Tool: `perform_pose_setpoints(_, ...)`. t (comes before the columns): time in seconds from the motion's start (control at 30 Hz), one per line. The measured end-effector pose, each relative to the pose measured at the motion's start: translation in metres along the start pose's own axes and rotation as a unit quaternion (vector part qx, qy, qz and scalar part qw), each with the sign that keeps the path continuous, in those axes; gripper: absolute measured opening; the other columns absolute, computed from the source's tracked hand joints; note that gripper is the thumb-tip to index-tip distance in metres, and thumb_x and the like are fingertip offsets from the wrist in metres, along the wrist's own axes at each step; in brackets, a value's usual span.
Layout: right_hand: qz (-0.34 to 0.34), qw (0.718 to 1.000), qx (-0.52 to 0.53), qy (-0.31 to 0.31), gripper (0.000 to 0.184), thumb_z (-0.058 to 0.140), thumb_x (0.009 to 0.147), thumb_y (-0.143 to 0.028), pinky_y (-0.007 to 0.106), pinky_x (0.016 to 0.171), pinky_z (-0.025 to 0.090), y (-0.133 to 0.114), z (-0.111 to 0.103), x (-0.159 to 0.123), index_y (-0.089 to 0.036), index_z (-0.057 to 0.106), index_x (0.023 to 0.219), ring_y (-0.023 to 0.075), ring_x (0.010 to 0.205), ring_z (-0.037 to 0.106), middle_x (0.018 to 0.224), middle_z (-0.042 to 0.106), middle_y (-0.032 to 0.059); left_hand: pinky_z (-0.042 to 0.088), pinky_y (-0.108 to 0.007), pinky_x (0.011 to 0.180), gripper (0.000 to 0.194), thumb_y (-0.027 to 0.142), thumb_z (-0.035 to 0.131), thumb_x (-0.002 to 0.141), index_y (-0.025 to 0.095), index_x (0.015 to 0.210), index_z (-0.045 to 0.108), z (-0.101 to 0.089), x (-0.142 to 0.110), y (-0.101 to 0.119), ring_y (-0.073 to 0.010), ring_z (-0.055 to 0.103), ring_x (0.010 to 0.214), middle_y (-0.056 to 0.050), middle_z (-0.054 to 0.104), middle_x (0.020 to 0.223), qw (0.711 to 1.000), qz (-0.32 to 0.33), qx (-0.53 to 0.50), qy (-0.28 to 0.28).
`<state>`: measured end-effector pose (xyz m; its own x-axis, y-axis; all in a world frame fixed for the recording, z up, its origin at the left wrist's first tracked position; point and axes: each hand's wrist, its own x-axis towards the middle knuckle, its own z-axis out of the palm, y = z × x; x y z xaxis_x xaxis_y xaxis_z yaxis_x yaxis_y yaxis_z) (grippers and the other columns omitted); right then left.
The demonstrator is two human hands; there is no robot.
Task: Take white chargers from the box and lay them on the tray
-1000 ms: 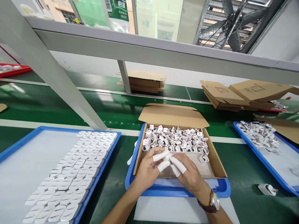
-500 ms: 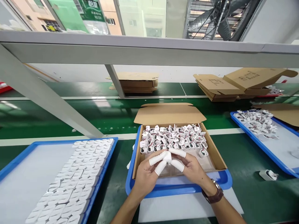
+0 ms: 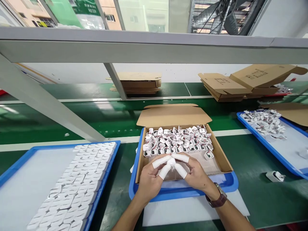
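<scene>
My left hand (image 3: 149,176) and my right hand (image 3: 196,173) meet over the near part of an open cardboard box (image 3: 223,158). Both wear white finger cots, and their fingertips pinch together on a small white part (image 3: 171,162) held between them. The far half of the box holds several rows of small white charger parts with red wires (image 3: 176,141). The box rests on a blue tray (image 3: 231,184). A brown watch sits on my right wrist.
At the left a blue tray (image 3: 14,166) carries several rows of white charger shells (image 3: 79,179). Another blue tray (image 3: 284,154) with loose white parts lies at the right, and one white charger (image 3: 274,176) lies on the green mat. Flat cardboard boxes (image 3: 243,85) are stacked behind.
My hands have stayed joined over the box, with the fingertips shifting slightly on the small part. The view has tilted and drifted a little.
</scene>
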<state>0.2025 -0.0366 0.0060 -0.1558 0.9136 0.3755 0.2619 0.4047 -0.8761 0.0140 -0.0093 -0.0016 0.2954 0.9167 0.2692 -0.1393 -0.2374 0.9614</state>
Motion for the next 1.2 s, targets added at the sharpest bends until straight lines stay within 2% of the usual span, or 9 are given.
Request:
perform_pose_setpoints(0.27, 0.057, 0.996, 0.070, 0.011, 0.030, 0.064, 0.094, -0.023, 0.037, 0.100, 0.059, 0.005, 0.005, 0.000, -0.022, 0.066, 0.123, 0.0204, 0.111, 0.071, 0.120, 0.072, 0.0081, 0.061, -0.035, 0.097, 0.024, 0.026, 0.070, 0.091, 0.022, 0.114, 0.075, 0.004, -0.001, 0.002, -0.0251, 0.072, 0.111, -0.007, 0.075, 0.122, 1.000, -0.027, 0.013, 0.007)
perform_pose_setpoints(0.43, 0.088, 0.989, 0.115, 0.008, 0.035, 0.069, 0.091, -0.032, 0.041, 0.099, 0.061, 0.007, 0.005, 0.003, -0.021, 0.065, 0.124, 0.0225, 0.107, 0.074, 0.118, 0.075, 0.0100, 0.062, -0.037, 0.096, 0.025, 0.030, 0.070, 0.091, 0.021, 0.113, 0.076, 0.004, 0.001, 0.000, -0.0256, 0.073, 0.106, -0.008, 0.076, 0.120, 0.999, -0.040, 0.033, 0.004)
perform_pose_setpoints(0.6, 0.094, 0.988, 0.126, 0.010, 0.042, 0.069, 0.092, -0.035, 0.045, 0.102, 0.058, 0.011, 0.002, 0.004, -0.023, 0.064, 0.131, 0.0242, 0.113, 0.072, 0.128, 0.072, 0.0119, 0.056, -0.041, 0.106, 0.033, 0.029, 0.065, 0.093, 0.022, 0.125, 0.071, 0.001, -0.001, -0.001, -0.0280, 0.067, 0.121, -0.010, 0.070, 0.133, 0.998, -0.050, 0.022, -0.034)
perform_pose_setpoints(0.7, 0.110, 0.986, 0.127, 0.004, 0.042, 0.070, 0.092, -0.038, 0.045, 0.102, 0.057, 0.011, 0.001, 0.005, -0.023, 0.065, 0.131, 0.0255, 0.114, 0.072, 0.126, 0.073, 0.0114, 0.058, -0.043, 0.103, 0.049, 0.023, 0.071, 0.087, 0.024, 0.136, 0.064, 0.001, -0.004, -0.005, -0.0286, 0.067, 0.120, -0.011, 0.061, 0.145, 0.997, -0.058, 0.027, -0.047)
perform_pose_setpoints(0.77, 0.118, 0.985, 0.126, -0.002, 0.041, 0.069, 0.093, -0.040, 0.045, 0.100, 0.058, 0.009, 0.000, 0.005, -0.024, 0.066, 0.130, 0.0253, 0.112, 0.073, 0.121, 0.075, 0.0103, 0.060, -0.042, 0.099, 0.051, 0.019, 0.073, 0.083, 0.025, 0.134, 0.064, 0.003, -0.004, -0.007, -0.0281, 0.067, 0.119, -0.011, 0.056, 0.149, 0.996, -0.058, 0.061, -0.033)
perform_pose_setpoints(0.9, 0.128, 0.984, 0.122, -0.005, 0.035, 0.062, 0.097, -0.044, 0.047, 0.105, 0.054, 0.007, -0.003, 0.006, -0.025, 0.069, 0.126, 0.0252, 0.115, 0.071, 0.121, 0.076, 0.0087, 0.063, -0.039, 0.092, 0.038, 0.020, 0.069, 0.087, 0.026, 0.125, 0.068, 0.005, -0.003, -0.006, -0.0270, 0.065, 0.119, -0.010, 0.057, 0.141, 0.994, -0.027, 0.102, -0.001)
perform_pose_setpoints(1.07, 0.136, 0.983, 0.126, -0.005, 0.039, 0.057, 0.099, -0.048, 0.049, 0.103, 0.056, 0.007, -0.003, 0.008, -0.027, 0.068, 0.130, 0.0260, 0.113, 0.072, 0.121, 0.076, 0.0087, 0.061, -0.042, 0.098, 0.042, 0.020, 0.069, 0.087, 0.024, 0.129, 0.063, 0.004, 0.001, -0.002, -0.0269, 0.064, 0.122, -0.011, 0.058, 0.136, 0.998, -0.027, 0.063, 0.002)
perform_pose_setpoints(1.2, 0.123, 0.988, 0.097, 0.007, 0.042, 0.061, 0.096, -0.051, 0.051, 0.103, 0.055, 0.008, -0.001, 0.006, -0.024, 0.072, 0.126, 0.0287, 0.111, 0.073, 0.118, 0.078, 0.0101, 0.062, -0.041, 0.093, 0.039, 0.018, 0.074, 0.081, 0.020, 0.120, 0.069, 0.008, 0.001, -0.001, -0.0269, 0.067, 0.113, -0.011, 0.062, 0.124, 0.999, -0.015, 0.044, 0.022)
